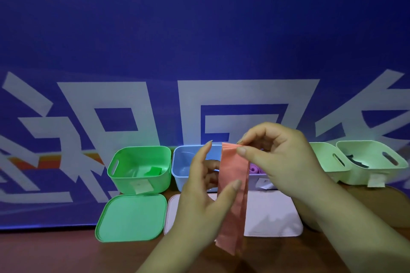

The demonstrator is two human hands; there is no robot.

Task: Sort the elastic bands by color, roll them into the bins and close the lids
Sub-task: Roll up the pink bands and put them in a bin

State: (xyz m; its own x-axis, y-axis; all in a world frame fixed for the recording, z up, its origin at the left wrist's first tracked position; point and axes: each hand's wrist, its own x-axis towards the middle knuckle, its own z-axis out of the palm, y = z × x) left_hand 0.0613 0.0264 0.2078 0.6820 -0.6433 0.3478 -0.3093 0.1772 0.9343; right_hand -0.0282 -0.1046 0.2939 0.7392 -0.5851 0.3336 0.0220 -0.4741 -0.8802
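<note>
Salmon band: centre frame, long axis vertical, partly hiding blue bin and white lid. Right hand pinches its top; left hand pinches mid-length. Green bin at left.

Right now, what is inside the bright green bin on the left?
A green band lies inside the green bin, toward its right side. I make out nothing else on the floor that shows. The bin's front wall covers the nearest strip of floor.
</note>
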